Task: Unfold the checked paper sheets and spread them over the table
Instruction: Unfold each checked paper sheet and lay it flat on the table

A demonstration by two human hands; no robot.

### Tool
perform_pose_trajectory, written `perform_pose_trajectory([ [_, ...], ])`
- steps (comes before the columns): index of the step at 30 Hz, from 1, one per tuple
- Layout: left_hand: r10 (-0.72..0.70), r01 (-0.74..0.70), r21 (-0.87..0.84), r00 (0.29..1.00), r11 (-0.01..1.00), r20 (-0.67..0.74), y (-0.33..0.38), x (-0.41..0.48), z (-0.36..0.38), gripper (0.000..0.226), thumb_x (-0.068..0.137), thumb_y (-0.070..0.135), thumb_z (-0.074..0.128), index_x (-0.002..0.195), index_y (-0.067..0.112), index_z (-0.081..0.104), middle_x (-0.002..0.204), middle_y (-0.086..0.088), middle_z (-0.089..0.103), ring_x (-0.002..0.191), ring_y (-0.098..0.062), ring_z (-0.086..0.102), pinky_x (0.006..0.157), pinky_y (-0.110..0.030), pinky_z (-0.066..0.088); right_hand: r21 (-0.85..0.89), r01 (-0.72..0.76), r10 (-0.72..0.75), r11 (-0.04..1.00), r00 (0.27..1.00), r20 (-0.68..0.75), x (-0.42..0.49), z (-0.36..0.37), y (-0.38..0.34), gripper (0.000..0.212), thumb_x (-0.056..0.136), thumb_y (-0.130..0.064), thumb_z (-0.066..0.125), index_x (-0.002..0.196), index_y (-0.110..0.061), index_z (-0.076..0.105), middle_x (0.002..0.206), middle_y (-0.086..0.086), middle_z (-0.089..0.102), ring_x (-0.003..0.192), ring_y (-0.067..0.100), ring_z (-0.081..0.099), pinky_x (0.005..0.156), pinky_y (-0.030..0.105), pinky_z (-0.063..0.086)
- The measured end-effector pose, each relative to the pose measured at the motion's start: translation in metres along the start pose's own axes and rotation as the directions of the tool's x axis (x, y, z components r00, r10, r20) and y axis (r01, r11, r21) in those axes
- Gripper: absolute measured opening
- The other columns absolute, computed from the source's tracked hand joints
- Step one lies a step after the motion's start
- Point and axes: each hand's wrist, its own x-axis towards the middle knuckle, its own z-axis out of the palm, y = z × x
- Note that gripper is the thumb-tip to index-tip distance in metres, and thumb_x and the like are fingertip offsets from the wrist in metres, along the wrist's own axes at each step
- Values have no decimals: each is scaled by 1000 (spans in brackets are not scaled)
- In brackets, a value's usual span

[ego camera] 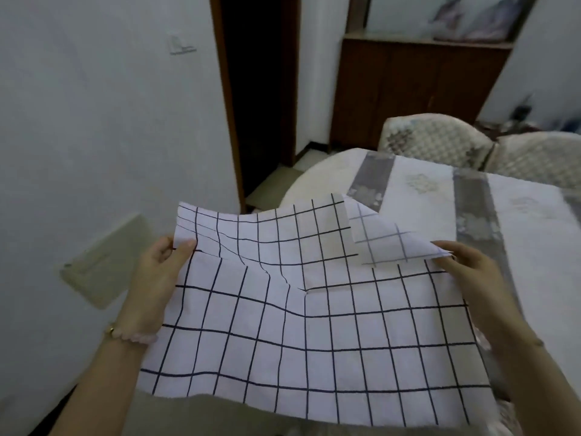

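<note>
Head view. Nearest: checked paper sheet, white with a thin dark grid, limp and thin, held up in the air between both hands, sagging at the middle, with a crease running down from the upper left. Near edge hanging free, slightly ragged.

Left hand at the sheet's upper left corner, pinching it: thumb pressed on top, other fingers curled beneath and mostly hidden. Pink beaded bracelet on the left wrist.

Right hand at the sheet's right edge, fingers closed narrowly on the pointed tip of a folded-over flap, with the grid showing faint grey through its back. Upper part of the sheet doubled over, not opened out.

Beyond, to the right: table under a pale cloth with grey floral bands, its near part hidden behind the sheet's right side; sheet not lying on it.

Farther: left chair and right chair, patterned padded backs, at the table's far side.

Farthest: dark wooden cabinet, dark doorway in a brown frame, white wall at left bearing a light switch.
</note>
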Motion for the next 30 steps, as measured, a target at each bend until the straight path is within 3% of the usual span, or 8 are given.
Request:
perform_pose_trajectory([
  [5, -62, 79, -59, 968, 995, 243, -15, 89, 69, 12, 92, 16, 54, 86, 18, 65, 79, 5, 69, 65, 4, 67, 51, -9, 49, -5, -118, 113, 993, 958, -265, 26, -33, 22, 20, 87, -8, 63, 106, -6, 68, 91, 10, 69, 70, 1, 62, 62, 7, 47],
  [8, -133, 159, -40, 919, 986, 370, -35, 124, 104, 12, 93, 18, 54, 88, 16, 65, 81, 2, 72, 73, -6, 69, 56, -17, 54, -3, -186, 173, 982, 920, -350, 34, -47, 37, 17, 86, -7, 65, 102, -6, 67, 81, 2, 65, 60, -5, 59, 54, 3, 44],
  [13, -235, 240, 53, 847, 969, 477, -67, 164, 152, 12, 92, 19, 56, 90, 14, 67, 88, -4, 72, 83, -18, 68, 70, -32, 51, 72, -307, 306, 949, 844, -439, 49, -67, 73, 22, 83, -12, 68, 103, -2, 70, 92, 14, 67, 84, 23, 60, 82, 35, 48],
  [18, -365, 321, 175, 777, 931, 513, -97, 186, 192, 16, 92, 17, 55, 99, 5, 63, 94, -16, 68, 87, -31, 65, 82, -44, 53, 102, -442, 431, 891, 752, -498, 81, -78, 117, 19, 88, -13, 61, 97, 1, 68, 57, -4, 63, 39, -3, 51, 39, 10, 40],
  [20, -394, 320, 231, 769, 919, 504, -111, 195, 208, 17, 92, 18, 55, 97, 4, 63, 94, -15, 69, 87, -29, 65, 77, -39, 55, 124, -484, 476, 866, 725, -498, 97, -81, 132, 13, 90, -13, 60, 95, -3, 66, 37, -12, 55, 28, -3, 45, 30, 8, 31],
  [23, -444, 319, 320, 751, 892, 490, -132, 207, 228, 26, 91, 22, 56, 99, -2, 63, 95, -15, 70, 81, -24, 65, 69, -31, 52, 147, -540, 537, 829, 693, -480, 122, -85, 156, 20, 89, -15, 62, 99, 2, 67, 47, -1, 51, 41, 14, 44, 31, 10, 29],
  [26, -495, 351, 371, 752, 860, 436, -147, 213, 242, 32, 90, 22, 58, 100, -7, 61, 94, -18, 69, 81, -24, 62, 76, -37, 50, 114, -581, 564, 806, 693, -449, 142, -89, 180, 36, 86, -20, 63, 95, 15, 62, 65, 9, 49, 59, 21, 40, 51, 23, 35],
  [30, -525, 374, 401, 757, 836, 390, -164, 218, 252, 33, 88, 23, 59, 96, -10, 61, 86, -16, 64, 79, -23, 57, 71, -34, 45, 79, -622, 589, 779, 684, -431, 163, -89, 192, 17, 85, -24, 64, 81, -9, 71, 40, -8, 55, 52, 22, 45, 58, 31, 41],
])
